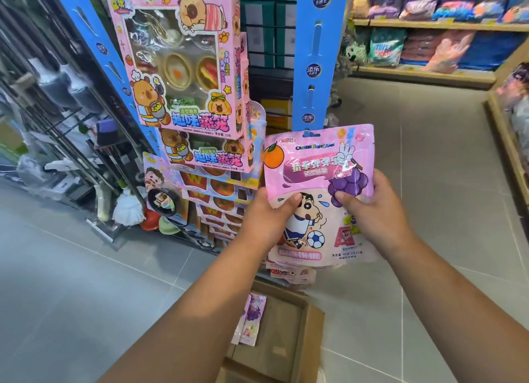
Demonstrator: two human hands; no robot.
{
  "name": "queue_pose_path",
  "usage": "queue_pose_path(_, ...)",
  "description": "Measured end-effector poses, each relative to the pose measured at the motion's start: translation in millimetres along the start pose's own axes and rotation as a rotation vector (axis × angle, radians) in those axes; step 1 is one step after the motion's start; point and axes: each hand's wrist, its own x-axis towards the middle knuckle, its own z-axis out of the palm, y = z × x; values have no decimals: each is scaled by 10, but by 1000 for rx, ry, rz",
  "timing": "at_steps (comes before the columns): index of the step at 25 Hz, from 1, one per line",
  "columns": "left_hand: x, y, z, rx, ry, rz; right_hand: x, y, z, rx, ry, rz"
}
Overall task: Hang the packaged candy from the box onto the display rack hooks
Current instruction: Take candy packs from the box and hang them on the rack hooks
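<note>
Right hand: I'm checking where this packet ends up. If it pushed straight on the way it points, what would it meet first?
Probably the blue rack panel just above the candy packet that the right hand holds; depth is unclear.

The left hand (264,216) and right hand (372,208) cover the middle of the candy pouch (317,165), whose bottom print is too small to read, the open box (286,325) runs off the lower edge, and the far shelf goods (435,47) are blurred.
</note>
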Motion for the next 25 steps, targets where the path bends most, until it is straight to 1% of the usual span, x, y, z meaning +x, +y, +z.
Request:
queue_pose_path(6, -8, -94, 47, 49, 6, -17, 34, 184, 19, 5, -38, 55)
queue_pose_path(11, -2, -158, 64, 236, 40, -18, 23, 271, 46, -49, -48, 82)
queue_pose_path(15, -26, -171, 30, 410, 39, -1, -4, 259, 23, -264, -56, 63)
queue_pose_path(20, -90, -188, -78, 512, -29, 58, -145, 234, 45, -419, -69, 49)
queue_pose_path(22, -124, -202, -140, 621, -55, 101, -221, 226, 84, -510, -49, 65)
queue_pose_path(25, -153, -210, -317, 832, -98, 212, -383, 176, 150, -728, -52, 122)
